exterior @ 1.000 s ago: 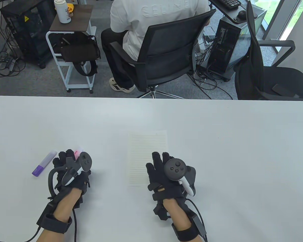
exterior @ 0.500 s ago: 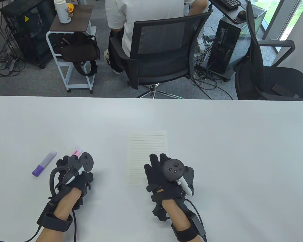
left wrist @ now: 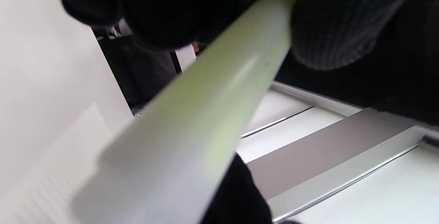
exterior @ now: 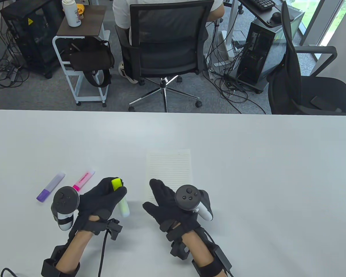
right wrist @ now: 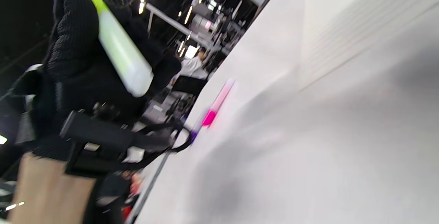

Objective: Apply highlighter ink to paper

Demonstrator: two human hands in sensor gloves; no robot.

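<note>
Left hand (exterior: 99,199) grips the yellow highlighter (exterior: 119,196) above the desk's near edge, left of the lined paper (exterior: 168,170); right hand (exterior: 173,206) lies spread open, fingers over the paper's near corner. Pink highlighter (exterior: 83,180) and purple highlighter (exterior: 50,187) lie farther left on the white desk (exterior: 248,179). Beyond, an office chair (exterior: 170,43) hides most of a seated person. Both wrist views are blurred.

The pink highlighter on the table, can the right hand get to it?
Probably not easily: the left hand, holding the yellow highlighter, sits between the right hand and the pink highlighter.
</note>
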